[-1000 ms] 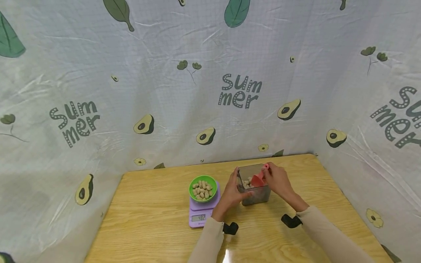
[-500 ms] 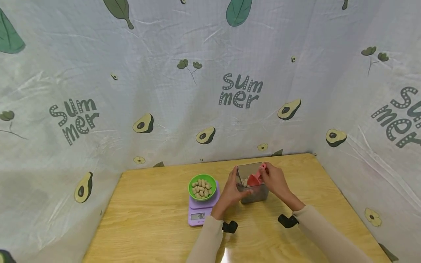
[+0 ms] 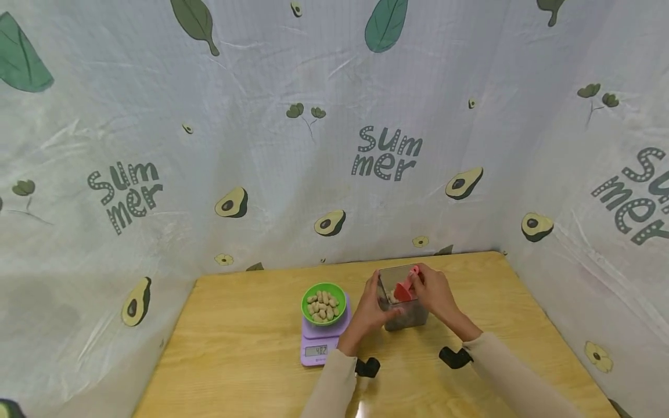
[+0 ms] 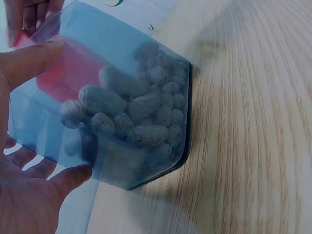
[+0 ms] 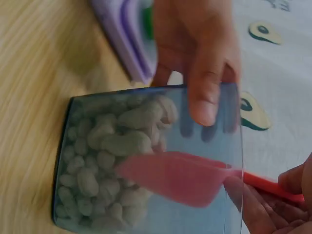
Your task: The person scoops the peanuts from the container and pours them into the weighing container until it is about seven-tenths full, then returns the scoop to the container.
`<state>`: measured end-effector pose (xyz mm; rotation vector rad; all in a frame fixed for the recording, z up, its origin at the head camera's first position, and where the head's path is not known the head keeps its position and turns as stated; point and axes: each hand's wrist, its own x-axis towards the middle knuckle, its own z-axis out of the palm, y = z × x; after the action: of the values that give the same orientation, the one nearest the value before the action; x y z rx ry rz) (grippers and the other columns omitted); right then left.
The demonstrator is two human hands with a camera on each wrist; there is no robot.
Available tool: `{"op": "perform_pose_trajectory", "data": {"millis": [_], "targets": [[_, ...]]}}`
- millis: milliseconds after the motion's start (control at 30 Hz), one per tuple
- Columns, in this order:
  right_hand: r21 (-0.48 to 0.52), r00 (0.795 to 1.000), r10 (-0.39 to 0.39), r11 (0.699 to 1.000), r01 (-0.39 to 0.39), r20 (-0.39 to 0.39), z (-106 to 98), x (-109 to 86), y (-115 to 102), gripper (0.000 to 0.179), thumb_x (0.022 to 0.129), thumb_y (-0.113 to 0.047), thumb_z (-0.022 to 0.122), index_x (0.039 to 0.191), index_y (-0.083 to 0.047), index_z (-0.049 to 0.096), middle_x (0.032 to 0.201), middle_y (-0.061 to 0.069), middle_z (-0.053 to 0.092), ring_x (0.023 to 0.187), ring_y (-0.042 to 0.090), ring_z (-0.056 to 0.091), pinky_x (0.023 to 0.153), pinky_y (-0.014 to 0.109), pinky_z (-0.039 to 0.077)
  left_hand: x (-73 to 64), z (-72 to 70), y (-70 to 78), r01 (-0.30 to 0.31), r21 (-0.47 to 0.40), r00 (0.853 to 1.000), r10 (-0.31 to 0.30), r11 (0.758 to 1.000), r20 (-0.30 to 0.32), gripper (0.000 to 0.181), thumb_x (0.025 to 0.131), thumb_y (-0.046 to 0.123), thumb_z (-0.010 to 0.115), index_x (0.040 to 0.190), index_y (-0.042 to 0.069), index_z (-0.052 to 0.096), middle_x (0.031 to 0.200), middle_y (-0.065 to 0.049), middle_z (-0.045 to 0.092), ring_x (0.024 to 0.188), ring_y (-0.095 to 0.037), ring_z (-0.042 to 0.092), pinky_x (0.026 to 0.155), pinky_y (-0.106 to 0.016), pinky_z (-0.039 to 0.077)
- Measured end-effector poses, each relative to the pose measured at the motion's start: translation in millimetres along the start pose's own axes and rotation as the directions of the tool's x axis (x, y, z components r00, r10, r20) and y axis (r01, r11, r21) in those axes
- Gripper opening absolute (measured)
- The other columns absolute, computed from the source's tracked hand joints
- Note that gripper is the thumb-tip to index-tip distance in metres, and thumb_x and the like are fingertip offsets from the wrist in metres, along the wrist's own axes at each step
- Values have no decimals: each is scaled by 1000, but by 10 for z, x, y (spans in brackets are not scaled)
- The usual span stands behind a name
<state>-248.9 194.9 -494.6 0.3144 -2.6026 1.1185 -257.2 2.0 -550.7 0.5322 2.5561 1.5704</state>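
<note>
A see-through grey square container (image 3: 410, 318) stands on the table, partly filled with unshelled peanuts (image 5: 87, 183). My left hand (image 3: 369, 310) grips it from the left, thumb across the near wall and fingers along the side wall. A red scoop (image 3: 404, 290) slants down inside the container, its bowl end against the peanuts in the right wrist view. Its handle is pinched between the thumb and fingers of my right hand (image 3: 435, 294), which is at the container's right rim. Whether the scoop holds any peanuts cannot be made out.
Left of the container lies a purple kitchen scale (image 3: 313, 331), its display reading about 482. On it sits a green bowl (image 3: 321, 287) holding several peanuts. A printed sheet (image 3: 282, 174) hangs behind the wooden table (image 3: 240, 348).
My right hand and the scoop have shifted a little to the left inside the container. My left hand keeps its hold, and the head view has tilted slightly.
</note>
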Motion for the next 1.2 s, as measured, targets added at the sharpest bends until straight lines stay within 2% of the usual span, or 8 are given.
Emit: {"op": "perform_pose_trajectory", "data": {"millis": [167, 233, 367, 533, 800, 1000, 1100, 1200], "targets": [[177, 979, 197, 963, -202, 47, -83, 22, 17, 24, 104, -12, 48, 107, 8, 61, 83, 19, 69, 67, 20, 71, 57, 25, 57, -41, -38, -11, -9, -5, 1000, 9, 1000, -15, 110, 79, 40, 81, 160, 18, 10, 163, -10, 21, 148, -33, 29, 116, -54, 32], [168, 978, 205, 963, -209, 41, -111, 23, 52, 23, 103, -12, 49, 108, 7, 61, 84, 20, 69, 69, 22, 72, 58, 25, 57, -52, -46, -14, -3, 8, 1000, 3, 1000, -7, 110, 79, 42, 81, 160, 21, 8, 164, -9, 20, 149, -32, 28, 116, -53, 32], [-38, 999, 0, 999, -1, -34, -86, 29, 73, 19, 101, -12, 54, 105, 5, 62, 77, 15, 68, 60, 19, 63, 52, 24, 48, -52, -42, -1, 2, 24, 1000, -2, 1000, 9, 109, 81, 41, 80, 160, 23, 6, 164, -8, 19, 149, -31, 27, 116, -52, 33], [-206, 985, -163, 967, 147, -61, 0, 22, 42, 15, 98, -12, 59, 96, 2, 63, 66, 8, 62, 50, 9, 50, 49, 24, 40, -41, -30, 10, -12, 15, 1000, 12, 1000, 7, 108, 81, 37, 80, 160, 20, 7, 164, -10, 20, 149, -31, 28, 116, -52, 33], [-23, 997, 70, 997, -70, -20, -15, -12, -53, 16, 100, -9, 54, 91, 1, 62, 72, 11, 67, 60, 17, 64, 51, 25, 48, -50, -55, 7, -34, 14, 999, 33, 999, 15, 110, 80, 35, 81, 160, 18, 6, 163, -12, 20, 148, -34, 28, 115, -54, 33], [-161, 1000, 16, 987, -16, 2, 86, 70, -162, 19, 100, -13, 55, 92, 3, 62, 69, 12, 64, 54, 17, 56, 50, 27, 41, -48, -81, 12, -61, 32, 998, 62, 998, -8, 110, 81, 34, 80, 159, 13, 6, 162, -17, 21, 146, -38, 30, 114, -55, 34], [-81, 988, 152, 985, -151, 5, 57, 96, -180, 21, 100, -13, 52, 92, 3, 62, 69, 12, 65, 54, 14, 58, 48, 26, 41, -53, -87, 8, -42, 35, 999, 42, 999, -11, 110, 81, 35, 80, 159, 15, 6, 162, -15, 21, 146, -36, 31, 114, -54, 35], [49, 948, 318, 947, -318, 0, -10, 94, -159, 23, 101, -13, 49, 99, 5, 62, 72, 14, 68, 57, 12, 64, 49, 25, 48, -55, -90, 2, -29, 41, 1000, 29, 999, -9, 111, 80, 36, 81, 160, 17, 6, 162, -14, 21, 147, -35, 30, 114, -54, 34]]}}
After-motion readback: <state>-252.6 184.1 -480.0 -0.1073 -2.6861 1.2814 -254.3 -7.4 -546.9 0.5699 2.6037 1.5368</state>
